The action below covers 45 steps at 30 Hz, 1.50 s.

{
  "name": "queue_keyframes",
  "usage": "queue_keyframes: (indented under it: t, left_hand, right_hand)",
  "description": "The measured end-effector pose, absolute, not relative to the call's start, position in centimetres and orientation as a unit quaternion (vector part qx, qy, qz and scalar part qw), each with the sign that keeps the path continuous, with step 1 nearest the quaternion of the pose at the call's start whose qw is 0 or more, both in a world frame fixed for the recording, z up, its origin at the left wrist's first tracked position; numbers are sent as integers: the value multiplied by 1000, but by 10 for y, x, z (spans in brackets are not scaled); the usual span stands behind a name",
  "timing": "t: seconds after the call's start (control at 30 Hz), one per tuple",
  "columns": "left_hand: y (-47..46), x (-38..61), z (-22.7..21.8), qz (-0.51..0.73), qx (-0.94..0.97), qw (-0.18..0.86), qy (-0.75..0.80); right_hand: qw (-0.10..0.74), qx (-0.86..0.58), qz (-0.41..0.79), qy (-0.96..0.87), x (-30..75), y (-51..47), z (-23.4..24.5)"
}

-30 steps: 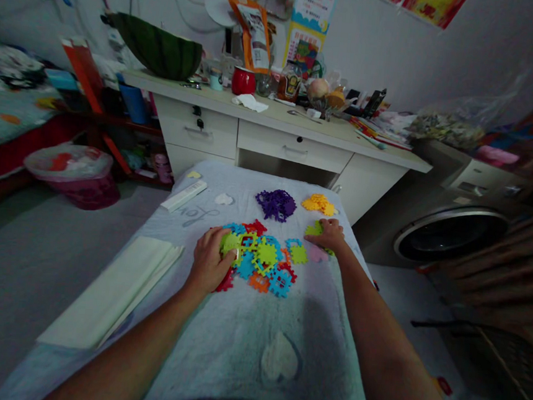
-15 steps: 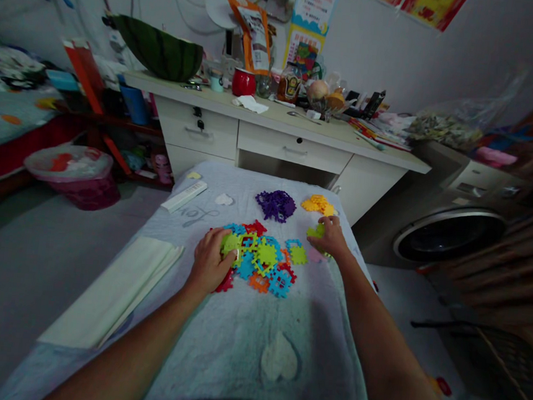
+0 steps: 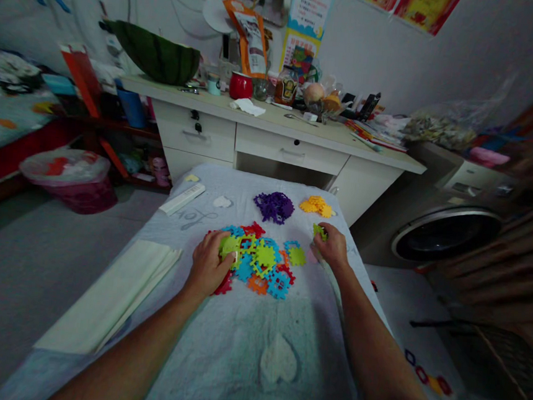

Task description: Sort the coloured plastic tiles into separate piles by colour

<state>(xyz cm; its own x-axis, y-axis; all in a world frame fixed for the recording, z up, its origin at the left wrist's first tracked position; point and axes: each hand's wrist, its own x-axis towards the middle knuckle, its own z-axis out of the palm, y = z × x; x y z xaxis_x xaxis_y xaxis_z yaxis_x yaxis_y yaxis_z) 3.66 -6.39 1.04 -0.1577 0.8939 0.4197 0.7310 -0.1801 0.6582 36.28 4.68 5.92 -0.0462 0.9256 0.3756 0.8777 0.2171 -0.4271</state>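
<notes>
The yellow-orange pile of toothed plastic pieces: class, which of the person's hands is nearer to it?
The right. The right hand is just on the wearer's side of the yellow-orange pile; the left hand is farther away, leftward, at the mixed-colour pile.

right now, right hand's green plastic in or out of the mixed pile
Out: the right hand holds the green plastic apart from the mixed pile.

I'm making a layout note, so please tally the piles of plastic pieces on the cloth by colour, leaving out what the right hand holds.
Purple pile: 1
Yellow-orange pile: 1
Mixed-colour pile: 1
Total: 3 piles
Left out: the green pieces in the right hand. Single pieces overlap too much to count.
</notes>
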Motion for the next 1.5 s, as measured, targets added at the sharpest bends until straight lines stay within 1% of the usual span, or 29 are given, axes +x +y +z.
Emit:
queue_keyframes:
  t: [0.1,0.17,0.3,0.53,0.63,0.77,0.83,0.9,1.07,1.2,1.33,1.5]
  left_hand:
    - [-64,38,11,423,641,96,634]
    - [-64,38,12,420,638,96,638]
    - [-64,39,14,420,632,96,644]
    - [-65,38,21,501,595,112,618]
    - [-66,38,22,495,614,113,605]
    - [-65,41,19,440,651,87,613]
    - [-64,42,16,404,659,76,630]
    - [-63,42,14,376,666,68,640]
    - [-63,41,14,355,678,61,641]
    - [-63,41,12,355,680,54,640]
    - [-63,41,11,351,682,54,640]
    - [-64,41,14,359,679,56,638]
  right_hand:
    - [373,-567,140,-721,337,39,78]
    - [399,-509,212,-733,311,31,89]
    - [387,-439,312,-748,255,13,96]
    - [347,-398,349,-774,208,4,86]
    - [355,-422,321,-770,210,18,84]
    - [365,-490,221,-760,223,62,81]
    - [347,-539,153,-752,230,88,77]
    - [301,-587,119,-742,235,112,71]
    - [180,-658,120,-722,232,148,56]
    - [120,-673,142,-716,225,158,50]
    - [93,-657,150,-733,222,156,49]
    - [104,-629,114,-762,229,143,51]
